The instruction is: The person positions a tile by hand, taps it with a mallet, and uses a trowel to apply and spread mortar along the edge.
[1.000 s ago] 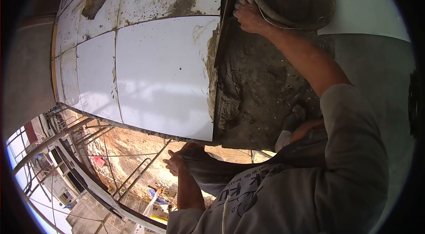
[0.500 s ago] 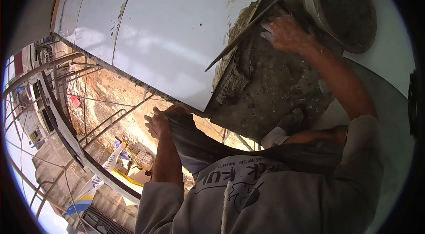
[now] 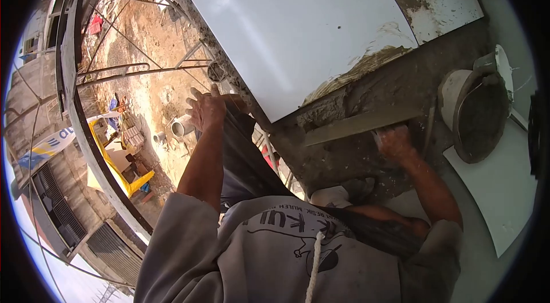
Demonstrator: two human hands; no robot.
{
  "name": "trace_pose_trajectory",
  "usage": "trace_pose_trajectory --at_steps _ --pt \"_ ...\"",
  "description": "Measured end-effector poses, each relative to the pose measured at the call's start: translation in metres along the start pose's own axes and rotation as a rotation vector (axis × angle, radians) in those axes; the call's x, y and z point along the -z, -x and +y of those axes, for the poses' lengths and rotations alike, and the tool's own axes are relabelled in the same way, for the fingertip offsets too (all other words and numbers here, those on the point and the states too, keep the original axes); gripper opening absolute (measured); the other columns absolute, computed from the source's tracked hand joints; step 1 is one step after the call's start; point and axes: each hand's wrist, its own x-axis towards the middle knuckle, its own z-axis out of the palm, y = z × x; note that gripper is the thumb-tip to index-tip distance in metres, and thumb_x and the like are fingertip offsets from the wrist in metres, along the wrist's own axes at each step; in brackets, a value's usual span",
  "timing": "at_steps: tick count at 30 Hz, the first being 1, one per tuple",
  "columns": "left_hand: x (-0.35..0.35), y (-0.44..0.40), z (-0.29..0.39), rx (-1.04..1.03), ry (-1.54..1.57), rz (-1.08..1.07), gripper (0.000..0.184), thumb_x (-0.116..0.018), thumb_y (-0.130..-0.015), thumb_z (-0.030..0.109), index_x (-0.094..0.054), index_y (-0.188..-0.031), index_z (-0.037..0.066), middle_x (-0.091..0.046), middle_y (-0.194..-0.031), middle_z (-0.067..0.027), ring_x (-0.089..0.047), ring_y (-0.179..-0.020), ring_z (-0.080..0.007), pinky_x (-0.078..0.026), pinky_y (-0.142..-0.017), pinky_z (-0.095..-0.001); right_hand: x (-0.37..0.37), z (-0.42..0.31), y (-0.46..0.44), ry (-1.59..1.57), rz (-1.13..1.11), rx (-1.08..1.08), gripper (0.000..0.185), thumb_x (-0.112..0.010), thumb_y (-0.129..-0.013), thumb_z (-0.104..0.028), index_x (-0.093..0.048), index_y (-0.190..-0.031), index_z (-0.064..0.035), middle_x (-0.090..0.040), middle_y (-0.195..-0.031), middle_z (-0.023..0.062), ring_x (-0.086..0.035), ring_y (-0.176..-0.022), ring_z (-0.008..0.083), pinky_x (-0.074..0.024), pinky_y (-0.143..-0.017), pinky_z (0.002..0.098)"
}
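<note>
The right hand (image 3: pixel 395 141) is closed around the back of a long trowel (image 3: pixel 358 124), which lies slantwise over the dark mortar (image 3: pixel 338 159), right of centre. Just beyond the trowel, the near edge of a white tile (image 3: pixel 298 22) carries a smear of mortar. A bucket (image 3: pixel 454 92) stands to the right of that hand, with a loose white sheet (image 3: pixel 497 194) on its near side. On the left, the left hand (image 3: pixel 207 110) is at the knee (image 3: pixel 238 115), fingers spread and grasping nothing.
</note>
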Motion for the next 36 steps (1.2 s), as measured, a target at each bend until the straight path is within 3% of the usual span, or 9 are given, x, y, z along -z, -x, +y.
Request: trace_pose_trajectory --at_steps 2,9,11,15,17,24,26,36 --pt "-0.003 -0.001 -0.002 -0.017 -0.033 0.032 0.071 -0.042 -0.091 0.054 -0.030 -0.143 0.007 -0.034 -0.143 -0.0226 -0.038 -0.127 -0.0417 -0.032 -0.103 -0.0513 -0.025 0.009 -0.016 0.075 0.785 0.306 0.035 -0.062 -0.076 -0.020 -0.064 -0.107 -0.0044 -0.061 -0.108 0.0196 -0.059 -0.102 0.0360 -0.0466 -0.088 0.0480" --pt "-0.006 -0.007 -0.011 -0.030 0.028 0.056 0.072 -0.045 -0.089 0.056 -0.033 -0.141 0.007 -0.039 -0.138 -0.0239 -0.040 -0.124 -0.0429 -0.033 -0.100 -0.0556 -0.022 -0.006 -0.059 0.159 0.840 0.378 0.032 -0.060 -0.074 -0.015 -0.065 -0.104 -0.0033 -0.062 -0.107 0.0178 -0.059 -0.100 0.0362 -0.0431 -0.092 0.0497" --pt "-0.008 -0.008 -0.014 -0.029 0.044 0.052 0.072 -0.044 -0.089 0.056 -0.033 -0.141 0.007 -0.039 -0.138 -0.0240 -0.040 -0.124 -0.0430 -0.033 -0.100 -0.0557 -0.020 -0.004 -0.062 0.172 0.659 0.366 0.035 -0.059 -0.074 -0.015 -0.064 -0.106 -0.0035 -0.062 -0.109 0.0173 -0.057 -0.104 0.0356 -0.0411 -0.095 0.0486" --pt "-0.009 -0.012 -0.015 -0.048 0.049 0.054 0.073 -0.043 -0.089 0.058 -0.033 -0.141 0.008 -0.038 -0.138 -0.0246 -0.039 -0.125 -0.0438 -0.033 -0.100 -0.0560 -0.012 -0.009 -0.064 0.118 0.566 0.288 0.036 -0.059 -0.074 -0.016 -0.064 -0.108 -0.0038 -0.062 -0.110 0.0168 -0.056 -0.107 0.0349 -0.0394 -0.097 0.0487" --pt "-0.010 -0.013 -0.017 -0.041 0.047 0.049 0.073 -0.043 -0.089 0.058 -0.033 -0.141 0.008 -0.038 -0.139 -0.0247 -0.039 -0.125 -0.0438 -0.033 -0.100 -0.0560 -0.011 -0.012 -0.063 0.267 0.678 0.324 0.037 -0.059 -0.075 -0.018 -0.064 -0.109 -0.0042 -0.063 -0.109 0.0164 -0.057 -0.106 0.0349 -0.0391 -0.097 0.0491" --pt "-0.010 -0.014 -0.024 -0.008 0.057 0.033 0.074 -0.042 -0.088 0.060 -0.033 -0.142 0.010 -0.037 -0.141 -0.0237 -0.037 -0.127 -0.0436 -0.031 -0.102 -0.0558 -0.006 -0.040 -0.066 0.317 0.679 0.292 0.036 -0.059 -0.076 -0.018 -0.064 -0.108 -0.0040 -0.063 -0.109 0.0167 -0.057 -0.105 0.0352 -0.0399 -0.096 0.0485" --pt "-0.013 -0.014 -0.025 -0.005 0.060 0.039 0.074 -0.042 -0.088 0.060 -0.033 -0.142 0.010 -0.037 -0.141 -0.0236 -0.037 -0.127 -0.0437 -0.031 -0.102 -0.0557 -0.002 -0.054 -0.071 0.245 0.613 0.296 0.036 -0.058 -0.075 -0.018 -0.064 -0.107 -0.0039 -0.063 -0.108 0.0168 -0.058 -0.103 0.0345 -0.0409 -0.094 0.0477" --pt "-0.014 -0.015 -0.026 -0.008 0.072 0.054 0.072 -0.042 -0.088 0.060 -0.036 -0.141 0.010 -0.037 -0.141 -0.0234 -0.038 -0.126 -0.0438 -0.032 -0.101 -0.0555 -0.015 -0.101 -0.080 0.119 0.686 0.354 0.027 -0.059 -0.071 -0.016 -0.069 -0.092 -0.0033 -0.066 -0.095 0.0159 -0.062 -0.093 0.0315 -0.0463 -0.086 0.0449"
